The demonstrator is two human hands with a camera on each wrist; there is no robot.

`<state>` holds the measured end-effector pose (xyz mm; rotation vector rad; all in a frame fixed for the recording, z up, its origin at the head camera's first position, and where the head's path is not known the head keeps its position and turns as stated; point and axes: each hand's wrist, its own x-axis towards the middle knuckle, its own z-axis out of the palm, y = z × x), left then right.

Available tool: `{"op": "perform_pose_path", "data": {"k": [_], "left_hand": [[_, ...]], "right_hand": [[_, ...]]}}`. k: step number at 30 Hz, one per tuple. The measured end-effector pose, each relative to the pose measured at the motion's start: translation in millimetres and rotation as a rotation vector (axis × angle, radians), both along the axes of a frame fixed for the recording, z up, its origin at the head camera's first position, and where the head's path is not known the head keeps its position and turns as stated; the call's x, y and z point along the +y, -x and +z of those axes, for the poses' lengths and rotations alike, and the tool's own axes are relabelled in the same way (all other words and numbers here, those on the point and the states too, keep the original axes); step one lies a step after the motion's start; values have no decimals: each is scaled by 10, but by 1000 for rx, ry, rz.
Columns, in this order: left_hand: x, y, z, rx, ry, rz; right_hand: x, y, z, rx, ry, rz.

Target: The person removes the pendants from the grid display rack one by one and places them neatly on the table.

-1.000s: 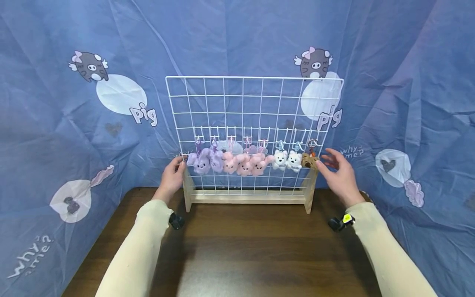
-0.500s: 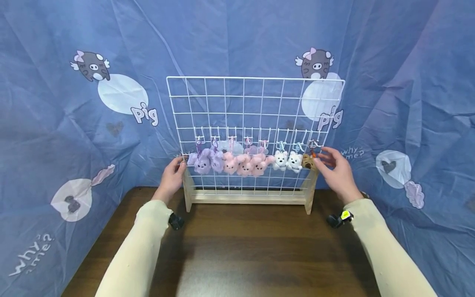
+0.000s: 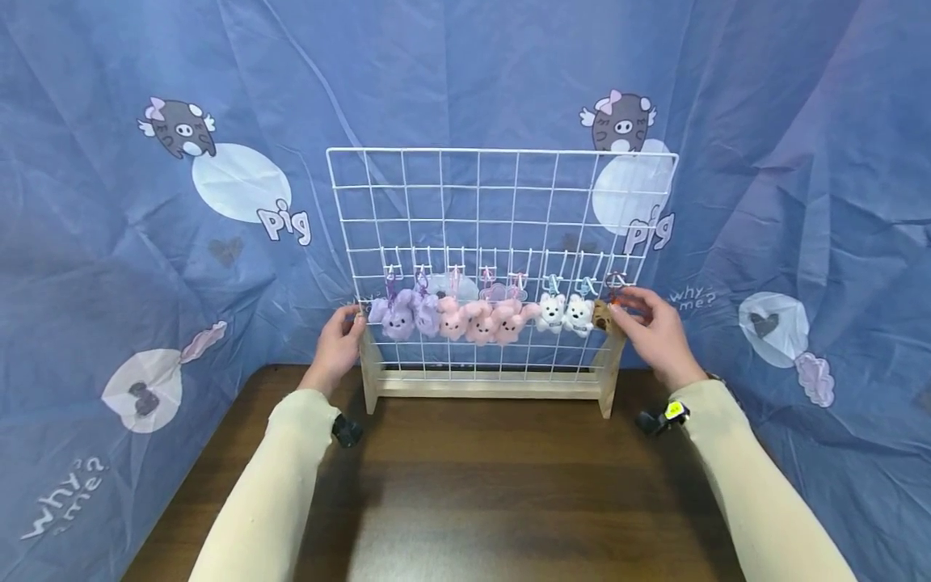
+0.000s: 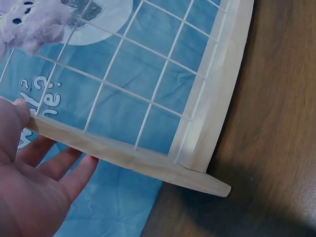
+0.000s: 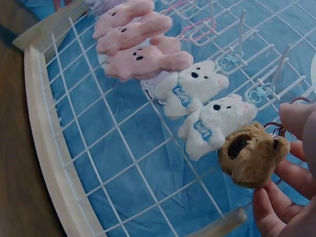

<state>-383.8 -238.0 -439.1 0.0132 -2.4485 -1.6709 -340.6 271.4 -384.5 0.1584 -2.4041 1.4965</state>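
A white wire grid rack stands upright in a wooden base. Around its left wooden post my left hand grips, thumb in front and fingers behind. At the right end of the hanging row, my right hand holds a brown plush keychain, thumb by its dark ring and fingers beneath and behind it. The plush is partly covered by the thumb in the head view. Beside it hang two white bear plush keychains, pink plush keychains and purple ones.
Several white wire hooks jut from the grid above the plush toys. The rack stands at the back of a brown wooden table. Blue printed cloth hangs behind and at both sides.
My right hand has moved slightly left and in toward the brown plush keychain, its thumb and fingers closing at the top of it. The left hand keeps its grip on the post.
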Motion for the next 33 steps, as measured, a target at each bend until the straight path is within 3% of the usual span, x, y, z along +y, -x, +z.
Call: {"op": "perform_pose_path", "data": {"k": [5, 20, 25, 33], "left_hand": [[29, -2, 48, -17, -30, -9], [-3, -20, 44, -70, -72, -30], [0, -33, 40, -66, -79, -21], [-6, -17, 21, -50, -83, -8]], "right_hand": [[11, 18, -13, 4, 15, 22], [-11, 65, 1, -5, 46, 75], [-20, 32, -1, 42, 75, 95], [3, 17, -30, 112, 34, 104]]}}
